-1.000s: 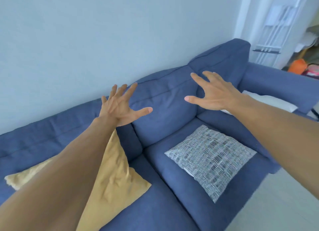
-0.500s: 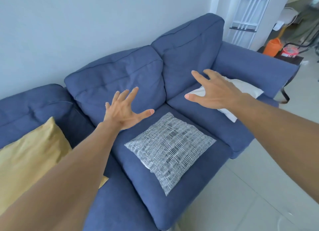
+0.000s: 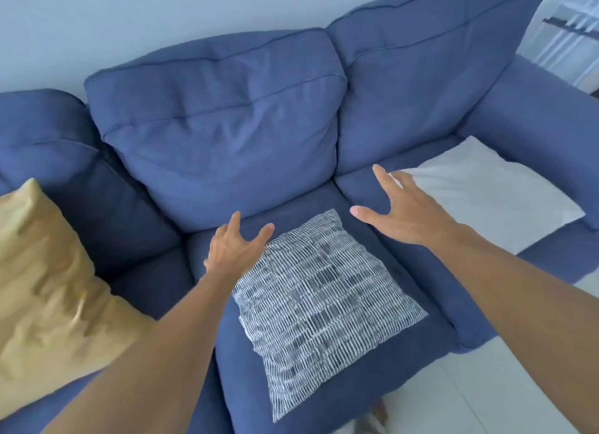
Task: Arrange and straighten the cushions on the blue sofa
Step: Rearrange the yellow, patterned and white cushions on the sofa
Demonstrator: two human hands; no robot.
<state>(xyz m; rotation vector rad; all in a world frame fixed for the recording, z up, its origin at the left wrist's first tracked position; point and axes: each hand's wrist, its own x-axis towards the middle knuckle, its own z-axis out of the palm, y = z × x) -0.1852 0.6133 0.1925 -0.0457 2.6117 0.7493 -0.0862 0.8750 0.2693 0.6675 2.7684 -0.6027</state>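
Note:
A black-and-white patterned cushion (image 3: 321,300) lies flat and skewed on the middle seat of the blue sofa (image 3: 227,135). My left hand (image 3: 233,249) hovers at the cushion's far left corner, fingers spread, holding nothing. My right hand (image 3: 405,210) is open above the seat just past the cushion's far right corner. A white cushion (image 3: 492,190) lies flat on the right seat by the armrest. A mustard-yellow cushion (image 3: 48,288) leans on the left seat, partly hidden by my left forearm.
The sofa's right armrest (image 3: 544,116) stands beyond the white cushion. Pale floor (image 3: 502,385) runs along the sofa's front edge at lower right. A white metal grille (image 3: 570,35) shows at the top right behind the sofa.
The view has swung right and closer, centring the patterned cushion. Both open hands have dropped from in front of the backrest toward the cushion's far corners.

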